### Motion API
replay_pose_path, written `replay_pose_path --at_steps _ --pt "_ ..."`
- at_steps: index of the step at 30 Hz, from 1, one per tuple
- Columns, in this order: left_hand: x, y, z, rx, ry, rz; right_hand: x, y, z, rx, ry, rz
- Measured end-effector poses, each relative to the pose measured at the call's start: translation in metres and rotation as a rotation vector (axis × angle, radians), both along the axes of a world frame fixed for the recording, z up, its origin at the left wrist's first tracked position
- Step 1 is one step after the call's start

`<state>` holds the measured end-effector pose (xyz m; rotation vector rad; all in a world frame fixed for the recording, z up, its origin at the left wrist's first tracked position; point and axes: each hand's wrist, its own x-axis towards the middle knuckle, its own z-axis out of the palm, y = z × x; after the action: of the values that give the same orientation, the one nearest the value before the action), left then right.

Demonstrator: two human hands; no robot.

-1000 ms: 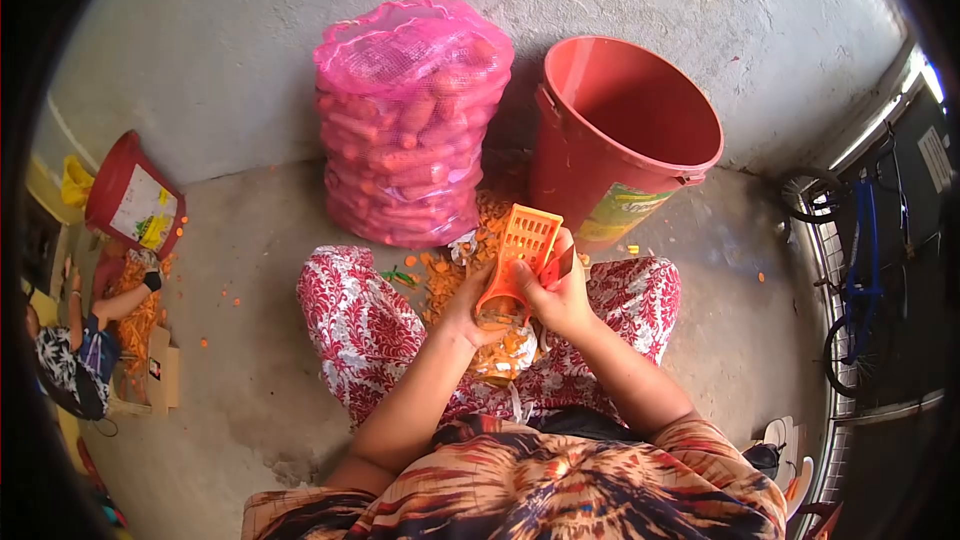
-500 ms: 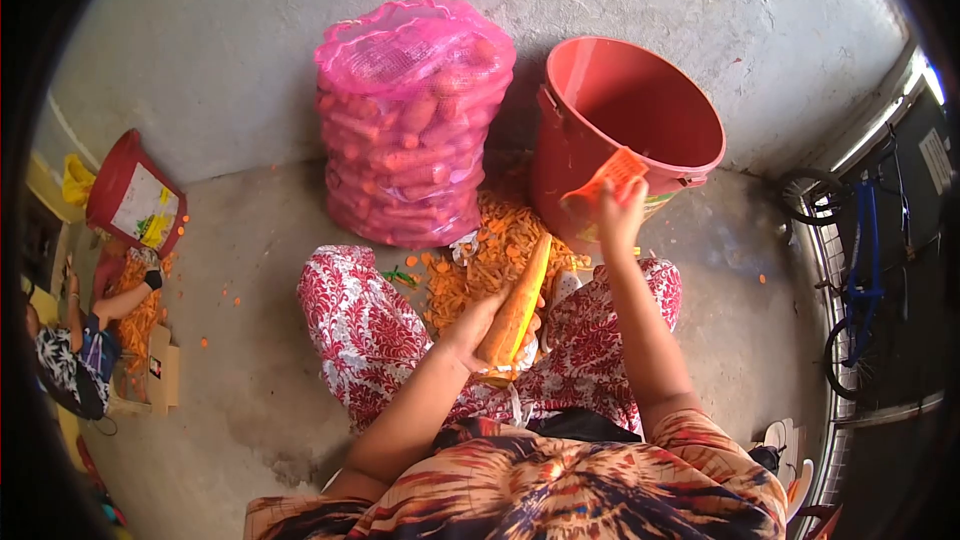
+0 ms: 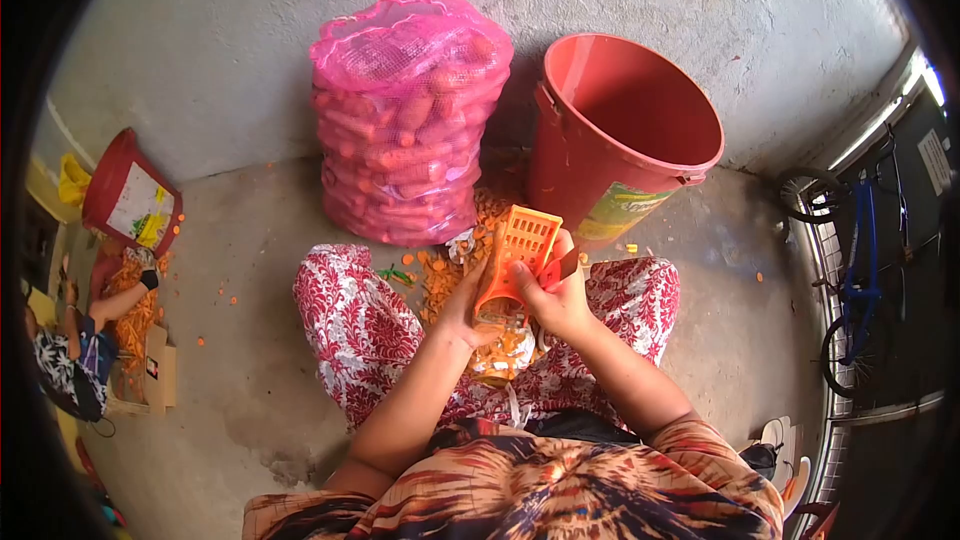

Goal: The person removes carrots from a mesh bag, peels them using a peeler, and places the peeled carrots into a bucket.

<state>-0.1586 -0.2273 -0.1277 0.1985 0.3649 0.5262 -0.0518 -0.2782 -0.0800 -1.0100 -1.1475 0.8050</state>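
Note:
My right hand (image 3: 562, 302) grips an orange slotted plastic peeler (image 3: 530, 235), thumb pressed on its face, with a flat red part sticking out on the right. The peeler is over the carrot, which it and my fingers almost wholly hide. My left hand (image 3: 466, 302) is closed round the carrot, left of and partly behind the peeler. Both hands meet above my lap, between my bent knees. Orange peelings (image 3: 440, 285) lie in a heap on the floor just beyond. Under my hands is a whitish, orange-smeared object (image 3: 505, 358) that I cannot make out.
A pink mesh sack (image 3: 410, 155) full of carrots stands by the wall, with a large red bucket (image 3: 625, 140) on its right. Far left, another person (image 3: 75, 360) sits near more peelings and a tilted red bucket (image 3: 125, 190). A blue bicycle (image 3: 862, 260) is at right.
My right hand has come down and left from in front of the bucket, bringing the peeler onto the carrot. The carrot, plainly visible before, is now mostly covered.

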Motion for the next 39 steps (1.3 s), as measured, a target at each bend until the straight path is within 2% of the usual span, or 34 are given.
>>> replay_pose_path --at_steps 6,12,15,17,18,19,21,23,24,25,27,29,31,35,36,39 --pt "0.002 -0.003 0.001 -0.072 -0.071 -0.021 0.001 -0.002 -0.001 0.01 -0.08 -0.045" --pt "0.007 -0.008 -0.011 -0.065 0.036 -0.007 0.007 -0.002 -0.014 0.036 -0.208 -0.136" --pt "-0.004 -0.001 -0.029 0.04 -0.222 -0.314 0.03 0.013 -0.022 0.03 -0.295 -0.315" --pt "-0.006 -0.011 -0.005 0.006 0.03 -0.301 0.062 0.039 -0.031 0.111 -0.24 -0.498" --pt "-0.007 -0.015 0.0 0.012 0.126 -0.31 0.075 0.042 -0.024 -0.068 -0.102 -0.506" --pt "-0.007 -0.016 0.002 0.024 0.22 -0.317 0.091 0.05 -0.029 -0.096 -0.338 -0.698" --pt "-0.006 -0.017 -0.004 0.058 0.186 -0.26 0.107 0.057 -0.026 -0.005 -0.142 -0.682" --pt "-0.009 -0.014 -0.008 0.074 0.086 -0.26 0.097 0.052 -0.019 0.012 -0.081 -0.585" --pt "-0.008 -0.01 -0.002 0.002 0.115 -0.214 0.088 0.048 -0.011 0.021 -0.052 -0.537" --pt "-0.009 -0.007 -0.002 -0.065 0.192 -0.178 0.072 0.037 -0.001 -0.01 0.026 -0.431" --pt "-0.007 -0.003 -0.009 -0.11 -0.032 -0.143 0.043 0.019 0.011 -0.072 0.079 -0.258" --pt "-0.004 0.0 -0.007 -0.014 0.039 -0.118 0.017 0.004 0.013 -0.077 0.124 -0.079" --pt "-0.002 0.003 -0.007 0.044 0.067 -0.097 0.009 0.001 -0.006 -0.037 -0.196 -0.106" --pt "0.003 0.003 0.001 0.011 0.006 -0.075 0.004 -0.001 -0.011 -0.025 -0.267 -0.096" --pt "0.002 0.002 0.005 0.025 -0.023 -0.089 0.004 -0.005 -0.006 -0.159 -0.184 -0.009" --pt "0.001 0.006 -0.004 0.03 -0.053 -0.129 0.003 -0.005 -0.007 -0.12 -0.198 -0.023"
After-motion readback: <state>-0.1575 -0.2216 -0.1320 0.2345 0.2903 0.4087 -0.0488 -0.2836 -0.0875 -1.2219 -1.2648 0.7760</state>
